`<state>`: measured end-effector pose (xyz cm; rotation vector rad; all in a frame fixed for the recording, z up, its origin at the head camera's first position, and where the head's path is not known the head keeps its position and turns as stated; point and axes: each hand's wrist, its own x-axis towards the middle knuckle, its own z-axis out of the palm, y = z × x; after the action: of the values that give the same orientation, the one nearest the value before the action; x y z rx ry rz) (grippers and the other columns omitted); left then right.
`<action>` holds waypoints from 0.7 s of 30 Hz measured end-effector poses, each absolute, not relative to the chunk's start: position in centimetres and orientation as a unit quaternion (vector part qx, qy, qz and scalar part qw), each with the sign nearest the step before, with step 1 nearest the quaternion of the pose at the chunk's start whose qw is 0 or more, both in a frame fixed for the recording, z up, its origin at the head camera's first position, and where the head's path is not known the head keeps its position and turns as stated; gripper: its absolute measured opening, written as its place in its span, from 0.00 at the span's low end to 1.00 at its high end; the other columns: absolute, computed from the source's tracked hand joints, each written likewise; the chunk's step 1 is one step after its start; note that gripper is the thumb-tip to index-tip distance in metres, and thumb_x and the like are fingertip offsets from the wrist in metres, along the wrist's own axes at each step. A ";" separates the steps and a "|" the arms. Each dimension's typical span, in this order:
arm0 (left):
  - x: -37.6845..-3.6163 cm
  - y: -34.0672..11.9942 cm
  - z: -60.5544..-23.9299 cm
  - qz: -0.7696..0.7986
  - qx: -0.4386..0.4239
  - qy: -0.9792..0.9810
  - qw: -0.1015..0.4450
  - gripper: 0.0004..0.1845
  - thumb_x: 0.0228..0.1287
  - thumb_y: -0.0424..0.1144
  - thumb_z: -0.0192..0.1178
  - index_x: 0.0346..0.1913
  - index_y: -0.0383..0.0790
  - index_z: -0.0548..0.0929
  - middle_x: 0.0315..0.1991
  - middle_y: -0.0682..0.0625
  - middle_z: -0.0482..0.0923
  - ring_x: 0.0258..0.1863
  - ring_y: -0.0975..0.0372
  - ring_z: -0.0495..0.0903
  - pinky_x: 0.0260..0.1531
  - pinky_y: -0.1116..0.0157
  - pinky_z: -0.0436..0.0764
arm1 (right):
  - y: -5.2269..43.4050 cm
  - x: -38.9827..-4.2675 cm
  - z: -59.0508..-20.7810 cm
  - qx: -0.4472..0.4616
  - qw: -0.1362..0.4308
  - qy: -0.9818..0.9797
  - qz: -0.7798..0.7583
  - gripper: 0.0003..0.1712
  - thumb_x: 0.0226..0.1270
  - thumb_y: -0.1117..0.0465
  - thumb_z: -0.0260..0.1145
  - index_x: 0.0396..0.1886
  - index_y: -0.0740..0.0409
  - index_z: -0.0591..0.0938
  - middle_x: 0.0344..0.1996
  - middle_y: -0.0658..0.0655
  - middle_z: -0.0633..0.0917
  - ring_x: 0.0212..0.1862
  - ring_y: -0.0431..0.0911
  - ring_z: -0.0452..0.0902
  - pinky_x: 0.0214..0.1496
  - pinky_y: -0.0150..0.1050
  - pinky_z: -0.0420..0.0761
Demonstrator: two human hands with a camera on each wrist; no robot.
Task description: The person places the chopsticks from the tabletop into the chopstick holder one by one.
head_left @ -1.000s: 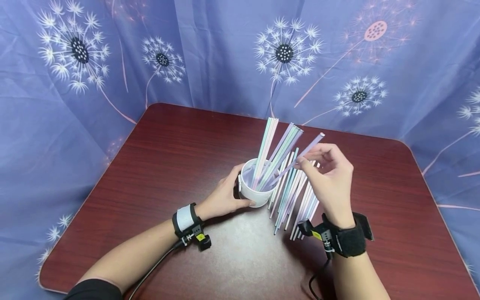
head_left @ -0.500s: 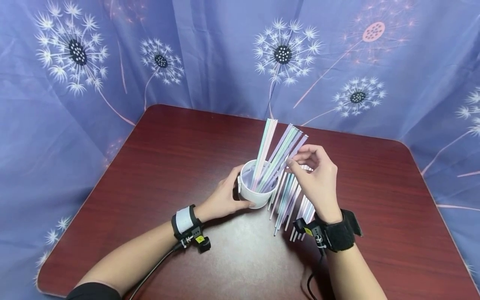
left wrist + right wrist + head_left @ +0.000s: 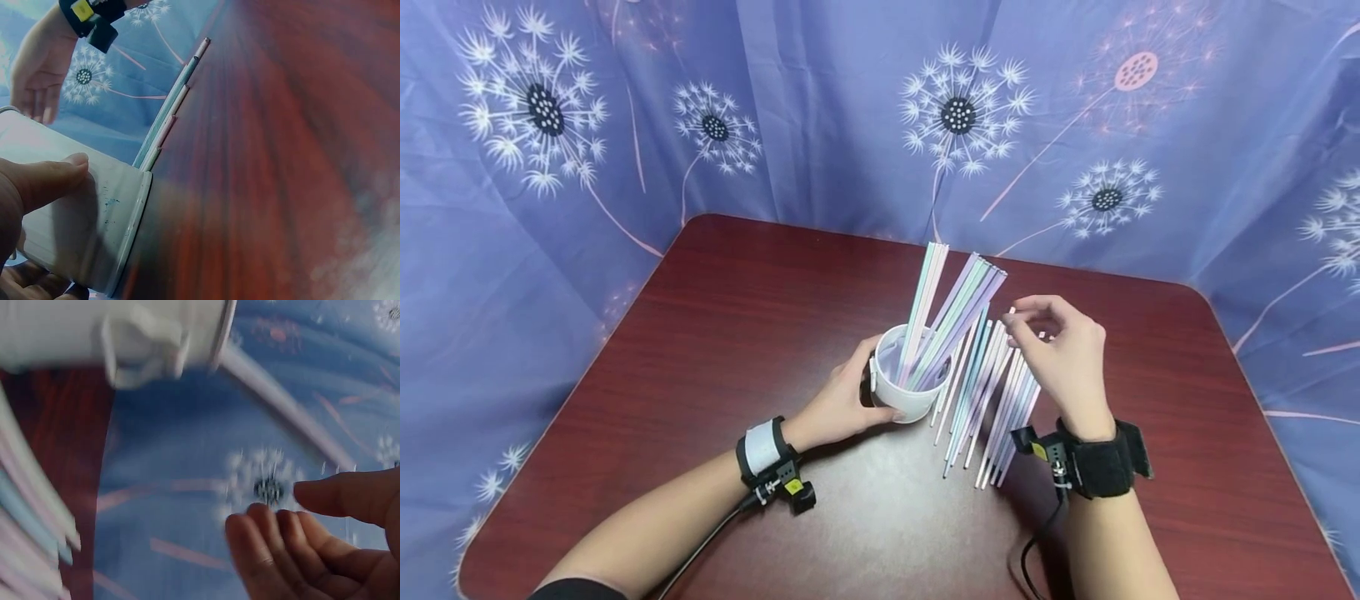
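A small white bucket (image 3: 904,407) stands on the table, and several pastel drinking straws (image 3: 967,317) lean out over its rim. My left hand (image 3: 842,404) grips it from the left side, the thumb (image 3: 53,181) across the front of its wall. To the right of the bucket, my right hand (image 3: 1067,358) hovers above loose straws (image 3: 973,400) laid side by side on the table. Its fingers (image 3: 250,540) are bent and stand apart from the thumb (image 3: 350,497), with nothing between them in the right wrist view.
The dark red table (image 3: 760,317) has rounded corners. Behind it hangs a blue curtain (image 3: 850,125) with dandelion prints. A camera strap (image 3: 1105,462) sits on the right wrist and another strap (image 3: 765,450) on the left, each with a trailing cable.
My right hand brought a purple straw in against the others in the bucket and let go of it. It then drew back to the right. The left hand kept its grip.
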<state>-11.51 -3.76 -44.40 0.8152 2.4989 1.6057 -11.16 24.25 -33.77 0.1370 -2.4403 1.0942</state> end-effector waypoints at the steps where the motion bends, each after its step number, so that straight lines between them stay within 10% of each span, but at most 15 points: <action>1: -11.5 -3.8 -44.4 0.523 0.266 0.809 0.030 0.57 0.42 0.42 0.80 0.73 0.63 0.54 0.65 0.55 0.69 0.64 0.64 0.70 0.64 0.56 0.68 | 24.8 -11.2 -33.7 0.040 0.227 -0.897 0.377 0.09 0.64 0.58 0.68 0.42 0.57 0.85 0.29 0.53 0.87 0.28 0.43 0.84 0.28 0.25 0.77; 8: -11.5 -3.6 -44.6 0.535 0.280 0.797 0.024 0.58 0.42 0.40 0.80 0.74 0.60 0.54 0.66 0.54 0.68 0.63 0.62 0.71 0.63 0.58 0.71 | 29.2 -12.0 -35.1 -0.044 0.069 -0.969 0.231 0.16 0.65 0.60 0.61 0.45 0.68 0.83 0.35 0.66 0.86 0.32 0.56 0.81 0.32 0.50 0.78; 15: -11.4 -3.8 -44.7 0.514 0.269 0.814 0.020 0.57 0.42 0.44 0.80 0.74 0.62 0.54 0.65 0.54 0.69 0.63 0.63 0.70 0.63 0.55 0.70 | 31.8 -13.5 -38.7 -0.109 -0.117 -0.969 0.187 0.21 0.61 0.63 0.56 0.08 0.55 0.68 0.07 0.50 0.66 0.13 0.44 0.69 0.17 0.37 0.67; 21: -11.4 -3.8 -44.8 0.518 0.265 0.813 0.024 0.57 0.42 0.43 0.80 0.73 0.63 0.54 0.65 0.54 0.70 0.63 0.62 0.71 0.63 0.57 0.70 | 32.2 -13.8 -39.2 -0.121 -0.144 -0.960 0.206 0.17 0.64 0.62 0.60 0.15 0.62 0.77 0.13 0.58 0.79 0.20 0.47 0.83 0.25 0.43 0.80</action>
<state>-11.40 -3.79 -44.76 0.8212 2.5147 1.6034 -13.77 32.19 -39.21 -0.4186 -3.3304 0.7129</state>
